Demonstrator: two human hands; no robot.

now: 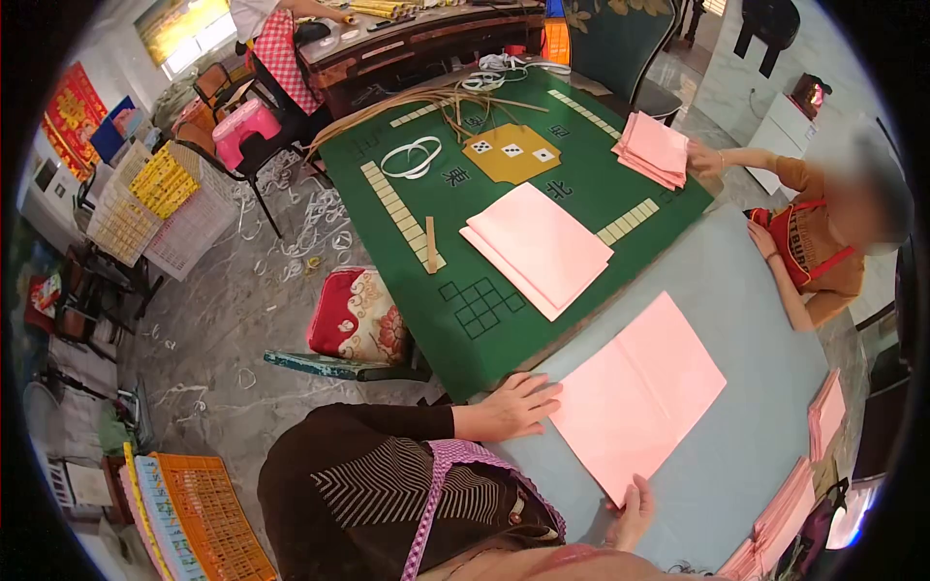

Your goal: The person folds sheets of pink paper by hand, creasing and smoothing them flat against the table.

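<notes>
From the left, the left hand (pixel 513 405) lies palm down with its fingers loosely spread, fingertips at the edge of the large pink sheet (pixel 644 387) on the grey-blue tabletop (pixel 756 290), just below a pink stack (pixel 542 247) on the green mat (pixel 383 281). The right hand (pixel 632 515) is partly curled at the sheet's near corner, though I can't tell if it's pinching it. Farther right, another person's hand (pixel 705 161) touches a smaller pink stack (pixel 654 150), and more pink piles (pixel 780 523) lie along the table's edge.
</notes>
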